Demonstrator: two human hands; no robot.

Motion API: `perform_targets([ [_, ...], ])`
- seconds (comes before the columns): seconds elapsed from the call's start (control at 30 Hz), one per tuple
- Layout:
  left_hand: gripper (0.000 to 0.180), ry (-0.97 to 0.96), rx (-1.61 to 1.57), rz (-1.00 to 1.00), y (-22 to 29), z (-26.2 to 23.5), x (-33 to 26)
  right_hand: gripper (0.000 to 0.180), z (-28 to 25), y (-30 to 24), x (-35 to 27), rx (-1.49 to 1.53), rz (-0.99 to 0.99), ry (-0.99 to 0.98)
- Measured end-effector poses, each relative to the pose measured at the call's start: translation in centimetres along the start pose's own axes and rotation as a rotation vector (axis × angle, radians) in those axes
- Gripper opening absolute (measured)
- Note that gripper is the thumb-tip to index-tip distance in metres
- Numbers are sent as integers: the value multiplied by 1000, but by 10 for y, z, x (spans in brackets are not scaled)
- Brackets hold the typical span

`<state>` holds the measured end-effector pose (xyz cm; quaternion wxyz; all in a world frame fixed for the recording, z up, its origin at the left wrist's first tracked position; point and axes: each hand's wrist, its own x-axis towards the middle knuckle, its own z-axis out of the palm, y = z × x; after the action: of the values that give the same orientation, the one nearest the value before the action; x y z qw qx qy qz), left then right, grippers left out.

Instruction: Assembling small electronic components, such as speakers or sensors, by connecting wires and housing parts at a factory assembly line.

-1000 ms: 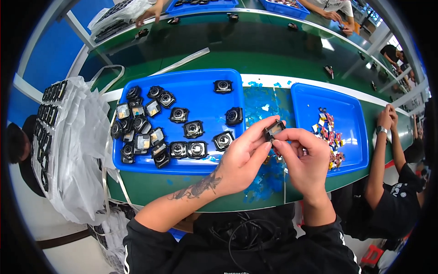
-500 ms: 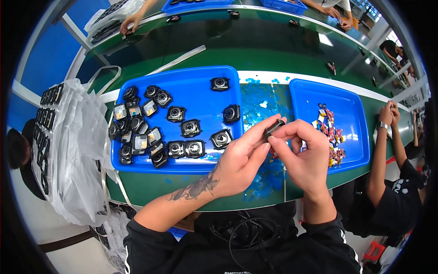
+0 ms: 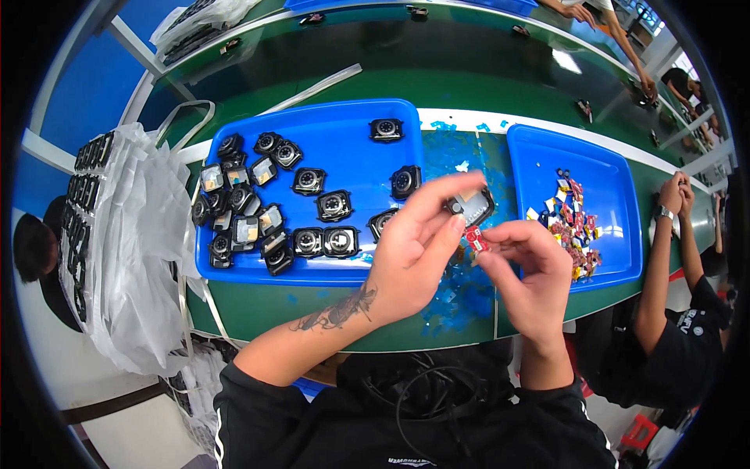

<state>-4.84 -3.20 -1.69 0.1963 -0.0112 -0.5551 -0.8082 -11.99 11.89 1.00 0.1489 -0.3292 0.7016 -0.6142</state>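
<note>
My left hand grips a black smartwatch case between thumb and fingers, its pale grey flat side tilted up. Just below the case, a small red circuit board is pinched at its edge by my right hand. Whether the board is joined to the case I cannot tell. Left of my hands, a blue tray holds several black watch cases, some lens side up and some showing pale insides. To the right, a second blue tray carries a pile of small red, yellow and white electronic parts.
Blue film scraps litter the green table between the trays. Stacked trays of watch parts in white plastic wrap stand at the left. Beyond runs a dark green conveyor with scattered small pieces. A co-worker's hands are at the right.
The watch case has turned from edge-on to show its flat side. The red board now shows in my right fingers. Across the conveyor, a person's hand has left a piece at the far left.
</note>
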Motion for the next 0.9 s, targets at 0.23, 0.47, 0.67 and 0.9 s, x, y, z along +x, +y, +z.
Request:
perform_targets([
  [0.23, 33, -259, 682, 210, 31, -10, 2, 15, -17, 6, 3, 465, 132, -57],
  [0.47, 23, -207, 696, 152, 23, -9, 1, 12, -20, 14, 3, 681, 178, -153],
  [0.67, 19, -201, 502, -74, 25, -5, -3, 21, -13, -2, -1, 406, 118, 21],
  [0.9, 17, -198, 462, -181, 29, -5, 0, 27, -20, 5, -1, 378, 88, -57],
])
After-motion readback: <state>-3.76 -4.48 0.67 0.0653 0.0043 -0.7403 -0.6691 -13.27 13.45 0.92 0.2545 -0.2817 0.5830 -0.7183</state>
